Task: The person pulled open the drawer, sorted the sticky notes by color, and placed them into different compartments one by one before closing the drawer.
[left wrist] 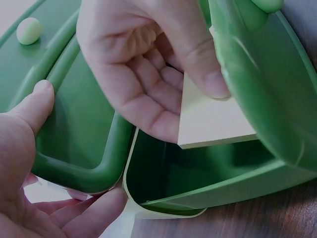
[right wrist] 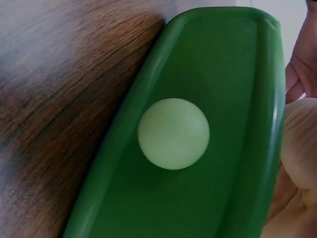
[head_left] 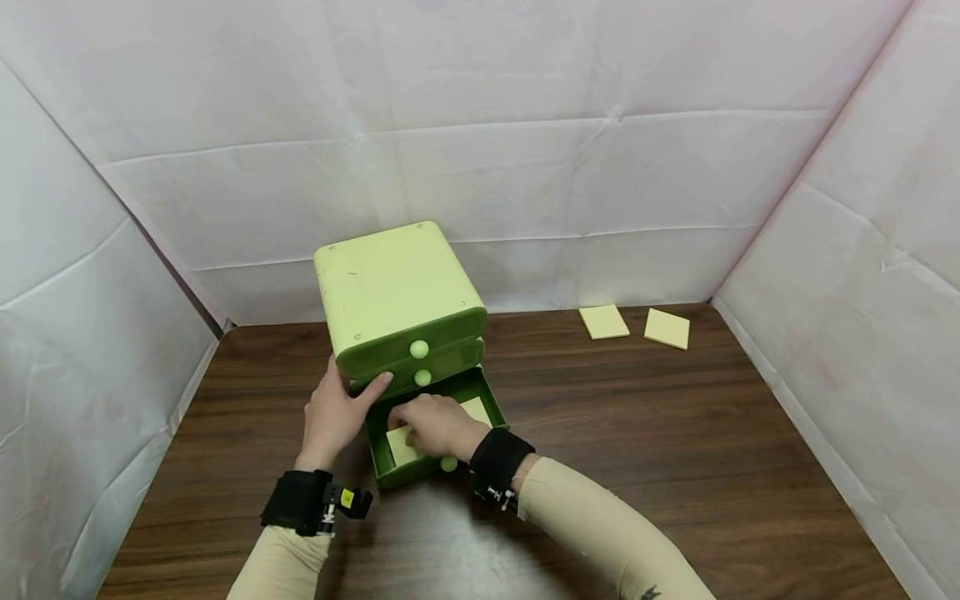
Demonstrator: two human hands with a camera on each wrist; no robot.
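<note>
Under the right hand (head_left: 435, 425), the bottom drawer (head_left: 491, 400) of the green drawer unit (head_left: 390, 287) is standing pulled out, and that hand is pinching a pale yellow sticky-note pad (left wrist: 213, 121) between thumb and fingers just above the drawer's floor. Beside it, the left hand (head_left: 333, 412) is bracing the unit's corner, fingers relaxed against it. Letting go looks due next, then pushing the knob (right wrist: 173, 133). Far right of both hands, two more pads (head_left: 603, 321) are lying on the worktop (head_left: 675, 467); nothing is blocking the drawer.
</note>
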